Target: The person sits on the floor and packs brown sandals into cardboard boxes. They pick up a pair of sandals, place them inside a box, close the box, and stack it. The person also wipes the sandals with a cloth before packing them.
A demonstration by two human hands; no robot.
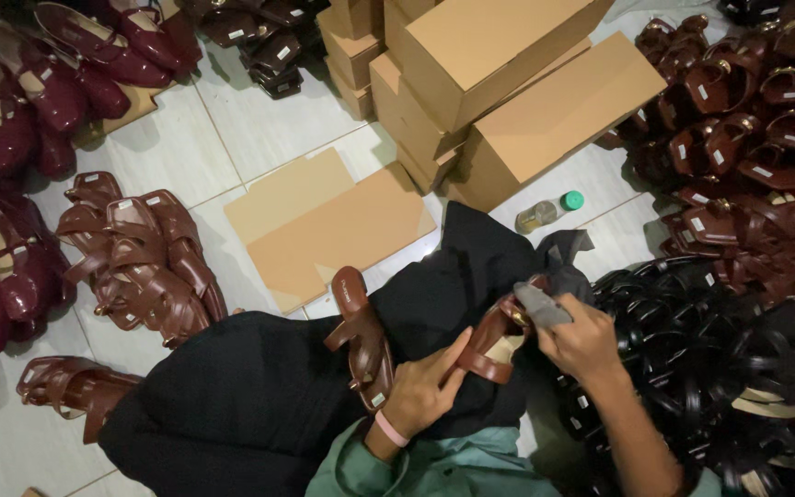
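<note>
1. Beyond both hands I saw closed cardboard boxes (508,83) stacked in a heap; their lids were shut, so I could not tell what they held. A flattened cardboard sheet (333,225) lay on the floor ahead of the left hand.
2. A small bottle with a green cap (549,212) lay on its side just past the right hand.
3. My left hand (425,391) was curled around the heel end of a brown sandal (494,345), fingers closed on it, over the black-clothed lap.
4. My right hand (581,340) pinched a grey cloth (545,294), pressed against the sandal's strap.
5. That sandal looked glossy reddish-brown with a pale insole.
6. A matching second sandal (361,336) rested on the lap, just left of the left hand.
</note>
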